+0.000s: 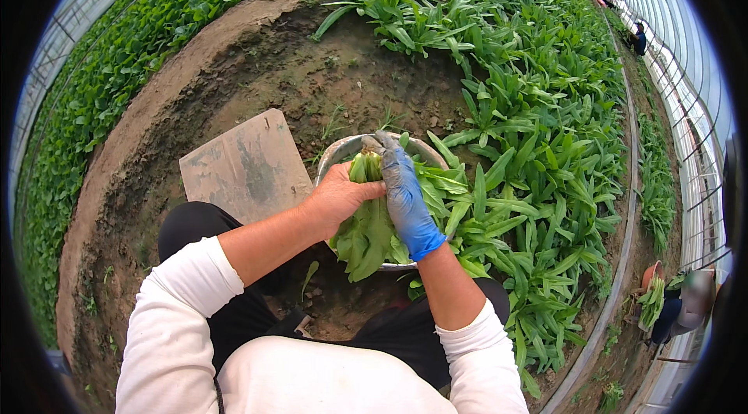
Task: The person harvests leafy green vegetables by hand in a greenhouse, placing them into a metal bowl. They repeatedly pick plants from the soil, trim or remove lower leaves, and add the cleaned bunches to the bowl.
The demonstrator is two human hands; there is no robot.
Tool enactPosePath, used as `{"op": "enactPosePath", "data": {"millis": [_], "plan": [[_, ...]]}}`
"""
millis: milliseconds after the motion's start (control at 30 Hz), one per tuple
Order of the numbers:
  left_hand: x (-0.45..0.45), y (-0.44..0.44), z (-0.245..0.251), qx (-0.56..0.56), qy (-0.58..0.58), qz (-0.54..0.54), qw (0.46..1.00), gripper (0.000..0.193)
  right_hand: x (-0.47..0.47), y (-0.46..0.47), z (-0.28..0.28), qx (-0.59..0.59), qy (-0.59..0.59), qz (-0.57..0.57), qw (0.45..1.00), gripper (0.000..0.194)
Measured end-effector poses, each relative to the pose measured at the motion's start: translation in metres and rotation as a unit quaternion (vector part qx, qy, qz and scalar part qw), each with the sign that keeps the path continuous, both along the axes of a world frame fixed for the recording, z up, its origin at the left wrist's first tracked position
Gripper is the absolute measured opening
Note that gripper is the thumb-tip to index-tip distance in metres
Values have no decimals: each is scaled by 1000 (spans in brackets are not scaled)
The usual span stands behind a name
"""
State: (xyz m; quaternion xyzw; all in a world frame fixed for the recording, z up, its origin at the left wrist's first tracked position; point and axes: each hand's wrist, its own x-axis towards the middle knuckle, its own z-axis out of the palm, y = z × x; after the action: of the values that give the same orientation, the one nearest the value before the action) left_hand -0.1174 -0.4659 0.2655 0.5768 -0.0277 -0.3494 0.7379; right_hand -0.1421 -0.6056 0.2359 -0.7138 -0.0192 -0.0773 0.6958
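Observation:
My bare left hand [339, 195] is closed around a bunch of leafy greens [368, 233], its leaves hanging down and the pale cut stem ends up. On my right hand [403, 189] is a blue glove soiled grey at the fingers; it lies against the right side of the bunch, fingertips at the stem ends. Whether it grips the bunch, I cannot tell. Beneath both hands stands a round metal basin [336, 151] with more long green leaves [435, 183] at its right side. The hands and the bunch hide much of the basin's inside.
A worn flat board [248, 168] lies on the soil left of the basin. Rows of long-leaved plants [543, 121] grow to the right, beside a narrow pipe or edging [630, 180]. A soil ridge [175, 78] borders low greens at left. Several people are at far right, one [681, 309] near a reddish container.

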Motion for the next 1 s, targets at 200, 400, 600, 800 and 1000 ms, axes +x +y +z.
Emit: {"op": "enactPosePath", "data": {"millis": [200,400,600,800,1000], "plan": [[15,13,23,-39,-27,61,997,24,-16,8,0,66,41,109,991,93],[1,26,40,-8,-27,17,999,35,-34,25,4,227,119,183,949,60],[8,43,53,-144,1,-88,986,52,-33,35,4,252,150,271,917,61],[15,51,52,-21,-6,-12,1000,22,-8,43,-42,241,162,345,893,55],[64,62,77,-28,-57,197,978,19,28,7,-136,-589,195,0,785,84]]}}
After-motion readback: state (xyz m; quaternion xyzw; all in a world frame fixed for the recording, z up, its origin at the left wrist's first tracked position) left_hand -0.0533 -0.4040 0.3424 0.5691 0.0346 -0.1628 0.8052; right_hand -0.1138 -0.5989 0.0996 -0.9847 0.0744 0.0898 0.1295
